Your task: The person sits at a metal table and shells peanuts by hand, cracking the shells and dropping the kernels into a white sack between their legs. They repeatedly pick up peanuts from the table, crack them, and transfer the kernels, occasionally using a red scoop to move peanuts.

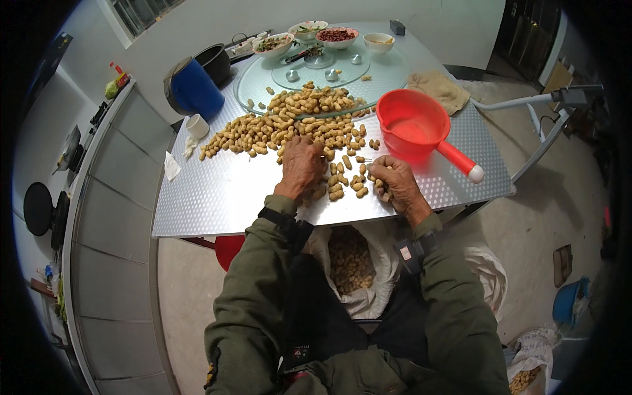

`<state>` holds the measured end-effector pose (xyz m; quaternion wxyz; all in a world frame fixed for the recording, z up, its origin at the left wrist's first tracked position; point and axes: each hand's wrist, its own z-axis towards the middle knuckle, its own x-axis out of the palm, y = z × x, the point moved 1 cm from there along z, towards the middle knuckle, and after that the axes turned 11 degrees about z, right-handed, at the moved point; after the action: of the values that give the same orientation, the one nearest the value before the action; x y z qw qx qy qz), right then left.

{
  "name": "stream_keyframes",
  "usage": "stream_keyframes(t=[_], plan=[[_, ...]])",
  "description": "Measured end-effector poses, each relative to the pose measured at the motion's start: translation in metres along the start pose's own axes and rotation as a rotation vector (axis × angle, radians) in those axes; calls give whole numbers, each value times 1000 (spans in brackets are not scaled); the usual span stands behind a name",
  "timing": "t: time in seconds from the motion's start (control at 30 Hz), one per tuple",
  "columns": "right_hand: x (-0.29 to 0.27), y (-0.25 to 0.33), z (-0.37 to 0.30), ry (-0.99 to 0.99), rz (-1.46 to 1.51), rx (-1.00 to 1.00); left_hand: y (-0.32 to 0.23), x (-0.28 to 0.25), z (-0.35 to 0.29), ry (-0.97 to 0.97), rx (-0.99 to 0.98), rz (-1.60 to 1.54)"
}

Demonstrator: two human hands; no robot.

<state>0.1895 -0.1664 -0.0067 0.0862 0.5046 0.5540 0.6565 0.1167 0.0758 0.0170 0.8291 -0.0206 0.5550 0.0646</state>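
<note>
A heap of unshelled peanuts [263,128] spreads over the patterned metal tabletop [217,197] and onto the edge of a glass turntable [253,85]. At the near side of the heap my left hand [303,168] is closed, fingers curled down; what they hold is hidden. A few peanuts show beside its palm. My right hand [398,184] grips several peanuts [382,191] near the table's front edge, thumb and fingertips drawn together. Loose peanuts [336,187] lie between both hands. Below the edge, between my legs, an open white sack [316,247] contains more peanuts.
Right of the heap sits a red plastic dipper [411,125], near a tan cloth [441,92]. A blue container [194,89] and white cup [197,126] stand left. Food bowls [337,37] are at the back. A metal frame [536,125] is beside the table.
</note>
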Motion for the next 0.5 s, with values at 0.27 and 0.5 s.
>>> stream_keyframes(t=[0.27, 0.5], plan=[[-3, -2, 0, 45, -64, 2, -69, -8, -27, -344, -12, -536], [-7, -4, -3, 79, -71, -31, -99, -11, -36, -285, 19, -633]])
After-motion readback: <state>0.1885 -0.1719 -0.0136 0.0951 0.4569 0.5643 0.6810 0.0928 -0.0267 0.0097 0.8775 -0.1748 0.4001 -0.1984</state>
